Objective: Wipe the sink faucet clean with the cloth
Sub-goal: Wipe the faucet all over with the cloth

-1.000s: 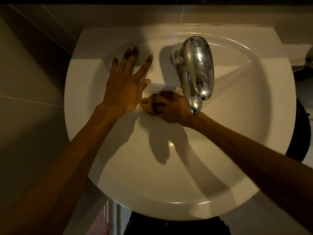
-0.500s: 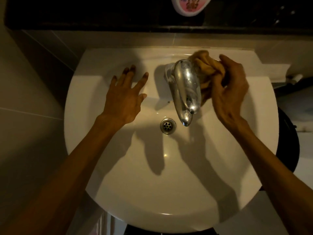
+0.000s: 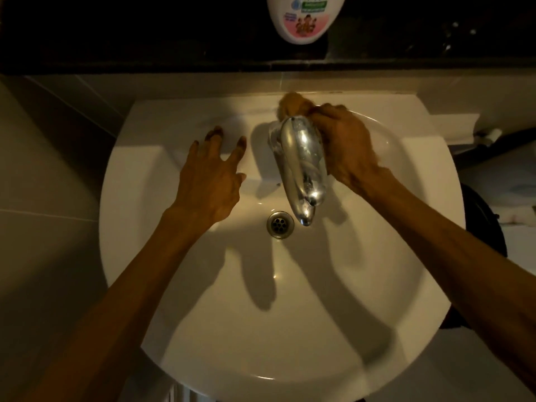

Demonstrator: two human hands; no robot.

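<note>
A chrome faucet [image 3: 301, 166] rises from the back of the white sink [image 3: 333, 300] and reaches out over the drain [image 3: 280, 224]. My right hand [image 3: 346, 149] is pressed against the faucet's right side, shut on a bunched tan cloth [image 3: 291, 104]. The cloth shows behind the faucet's base; most of it is hidden by the hand and faucet. My left hand [image 3: 211, 181] rests flat on the sink's back-left ledge with fingers spread, holding nothing.
A white and pink soap bottle [image 3: 303, 20] stands on the dark shelf [image 3: 145, 39] above the sink. Tiled wall lies to the left. A dark round object [image 3: 487, 227] sits just past the sink's right rim.
My right hand carried the cloth from under the spout, near the left hand, round to the faucet's right side and then behind its base. The left hand stayed on the ledge.
</note>
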